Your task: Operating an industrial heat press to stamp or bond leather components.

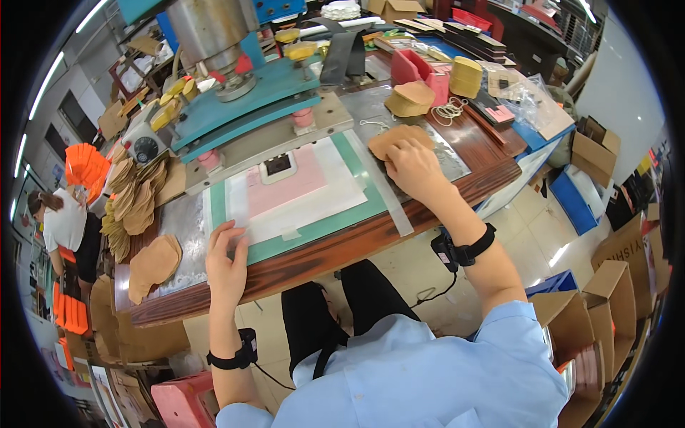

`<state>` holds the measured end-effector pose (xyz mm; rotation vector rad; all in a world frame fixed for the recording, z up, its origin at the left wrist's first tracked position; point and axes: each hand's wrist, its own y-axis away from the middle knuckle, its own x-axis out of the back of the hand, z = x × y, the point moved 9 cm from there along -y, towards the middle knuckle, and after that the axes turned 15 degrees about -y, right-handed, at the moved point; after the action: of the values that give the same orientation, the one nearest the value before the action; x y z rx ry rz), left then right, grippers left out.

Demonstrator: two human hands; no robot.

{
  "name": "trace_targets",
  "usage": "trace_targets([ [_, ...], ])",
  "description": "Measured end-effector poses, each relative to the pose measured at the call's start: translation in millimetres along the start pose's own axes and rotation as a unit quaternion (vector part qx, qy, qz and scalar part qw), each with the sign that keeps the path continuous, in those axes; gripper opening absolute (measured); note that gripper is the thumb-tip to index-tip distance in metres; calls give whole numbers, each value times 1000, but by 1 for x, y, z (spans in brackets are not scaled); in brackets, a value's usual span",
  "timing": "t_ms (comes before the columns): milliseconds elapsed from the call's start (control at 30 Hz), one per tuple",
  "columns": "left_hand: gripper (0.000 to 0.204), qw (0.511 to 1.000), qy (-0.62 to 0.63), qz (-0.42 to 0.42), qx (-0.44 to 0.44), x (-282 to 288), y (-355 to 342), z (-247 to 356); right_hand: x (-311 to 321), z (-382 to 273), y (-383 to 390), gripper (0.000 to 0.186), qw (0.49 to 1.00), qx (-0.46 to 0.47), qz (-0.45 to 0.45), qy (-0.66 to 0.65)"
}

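Note:
My right hand [412,167] bends its fingers down onto a tan leather-like piece [399,138] at the right end of the metal plate, pinching its near edge. At the table's front edge, left of the press, my left hand [227,262] holds nothing, its fingers loosely apart. Between the hands lies a green mat [275,247] under a white sheet and a pink sheet [303,187]. A small pale frame with a dark centre [277,167] rests on the pink one. Another tan piece [155,267] lies beyond my left hand's outer side.
A teal press [246,107] with a metal cylinder [210,32] stands over the mat. Piled tan pieces [135,196] are at left. A yellowish stack [410,98], a pink holder [412,69] and white cord [449,110] sit at right. Cardboard boxes [606,289] stand on the floor; a person [70,225] is far left.

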<state>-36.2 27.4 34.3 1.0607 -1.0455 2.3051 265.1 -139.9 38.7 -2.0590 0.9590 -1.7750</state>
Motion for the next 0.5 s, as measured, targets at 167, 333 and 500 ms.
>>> trace_targets([
  [167, 15, 999, 30, -14, 22, -1, 0, 2, 4, 2, -16, 31, 998, -28, -3, -58],
  [333, 14, 999, 31, -10, 21, -2, 1, -4, 6, 18, -15, 25, 995, -39, 14, -86],
  [500, 13, 998, 47, -26, 26, -3, 1, -1, 16, 17, -15, 19, 994, -45, 44, -92],
])
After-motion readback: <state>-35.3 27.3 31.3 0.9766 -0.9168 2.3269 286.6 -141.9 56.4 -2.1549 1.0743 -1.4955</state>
